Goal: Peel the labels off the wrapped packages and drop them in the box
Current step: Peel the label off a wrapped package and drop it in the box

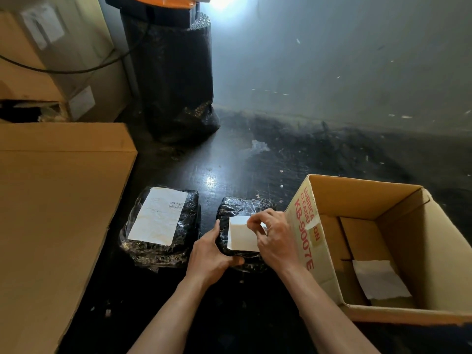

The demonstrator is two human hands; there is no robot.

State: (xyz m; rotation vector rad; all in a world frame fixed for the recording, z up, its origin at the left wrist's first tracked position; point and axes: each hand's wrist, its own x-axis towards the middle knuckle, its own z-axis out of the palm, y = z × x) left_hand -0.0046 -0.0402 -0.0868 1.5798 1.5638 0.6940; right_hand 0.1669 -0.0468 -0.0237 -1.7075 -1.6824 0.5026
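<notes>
Two black packages wrapped in clear film lie on the dark floor. The left package point(163, 241) carries a full white label point(159, 215) on top. My left hand point(210, 254) grips the near left corner of the right package point(237, 208). My right hand point(272, 236) pinches the far right edge of that package's white label point(241, 236), which is partly lifted and folded back. An open cardboard box point(421, 241) with red print stands to the right, touching the package. A peeled white label point(380, 279) lies inside it.
A large closed cardboard box point(56, 213) fills the left side. A tall black wrapped roll point(176, 80) stands at the back, with more cartons point(63, 60) and a cable behind it on the left. A grey wall rises beyond the scuffed floor.
</notes>
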